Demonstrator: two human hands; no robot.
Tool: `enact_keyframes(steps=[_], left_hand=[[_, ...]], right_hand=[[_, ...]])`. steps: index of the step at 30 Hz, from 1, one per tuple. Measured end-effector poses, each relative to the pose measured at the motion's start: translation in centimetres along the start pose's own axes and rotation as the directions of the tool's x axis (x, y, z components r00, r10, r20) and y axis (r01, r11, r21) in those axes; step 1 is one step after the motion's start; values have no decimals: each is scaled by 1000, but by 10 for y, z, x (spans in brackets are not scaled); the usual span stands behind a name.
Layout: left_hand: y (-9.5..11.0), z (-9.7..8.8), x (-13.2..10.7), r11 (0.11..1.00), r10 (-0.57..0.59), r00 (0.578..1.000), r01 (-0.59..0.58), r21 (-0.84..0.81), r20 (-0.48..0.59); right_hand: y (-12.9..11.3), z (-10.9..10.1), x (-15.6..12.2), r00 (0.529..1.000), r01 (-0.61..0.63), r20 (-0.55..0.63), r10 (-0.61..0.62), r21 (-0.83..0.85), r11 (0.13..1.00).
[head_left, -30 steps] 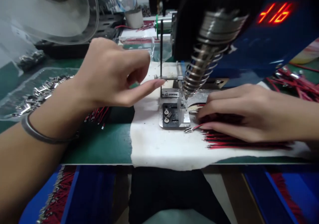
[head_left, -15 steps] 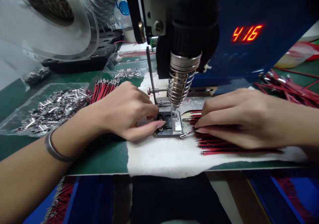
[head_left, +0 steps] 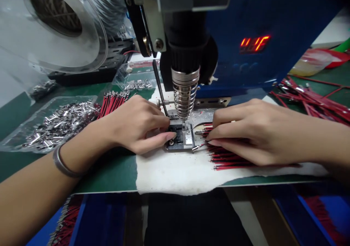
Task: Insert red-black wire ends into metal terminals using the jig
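Observation:
My left hand [head_left: 139, 123] rests at the left side of a small black metal fixture [head_left: 179, 138]. Its thumb lies on the fixture's edge and stands apart from the index finger, with nothing visible between them. The other fingers are curled and partly hidden. My right hand [head_left: 246, 133] pinches a thin wire with a silver metal tip [head_left: 196, 148], which points at the fixture's front right corner. Beneath that hand lies a bundle of red and black wires [head_left: 226, 162]. Above the fixture, a spring-wrapped metal nozzle [head_left: 185, 92] reaches down close to a clear and white block [head_left: 188, 138].
A blue machine body [head_left: 235, 70] with a red lit display stands behind. Left are a plastic bag of silver metal parts [head_left: 60, 123], more red wires [head_left: 113, 102] and a large reel [head_left: 90, 45]. White cloth [head_left: 169, 173] covers the green table's [head_left: 109, 176] front. Further red wires [head_left: 314, 96] lie right.
The view has shifted a little, so the machine and fixture appear further left. Both hands keep nearly the same pose at the fixture, and the wire stays in my right hand.

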State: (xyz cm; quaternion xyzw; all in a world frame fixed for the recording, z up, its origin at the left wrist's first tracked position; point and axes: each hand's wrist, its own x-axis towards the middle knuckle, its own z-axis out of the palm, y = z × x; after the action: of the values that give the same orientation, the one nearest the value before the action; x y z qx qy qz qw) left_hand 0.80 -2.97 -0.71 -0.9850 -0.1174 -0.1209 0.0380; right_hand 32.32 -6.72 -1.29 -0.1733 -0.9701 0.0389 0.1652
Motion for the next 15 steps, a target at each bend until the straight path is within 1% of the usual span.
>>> enact_keyframes(steps=[9,12,15], left_hand=[[-5,-2,-2,1000,-5,999,5,22,-36],[-5,-3,-2,1000,-6,999,7,30,-41],[-5,-5,-2,999,-13,999,14,34,-48]], right_hand=[[1,3,1,1000,6,-16,-6,2,1000],[2,0,3,998,45,-35,-45,-2,999],[-9,-10,-3,992,113,-56,-117,-63,992]])
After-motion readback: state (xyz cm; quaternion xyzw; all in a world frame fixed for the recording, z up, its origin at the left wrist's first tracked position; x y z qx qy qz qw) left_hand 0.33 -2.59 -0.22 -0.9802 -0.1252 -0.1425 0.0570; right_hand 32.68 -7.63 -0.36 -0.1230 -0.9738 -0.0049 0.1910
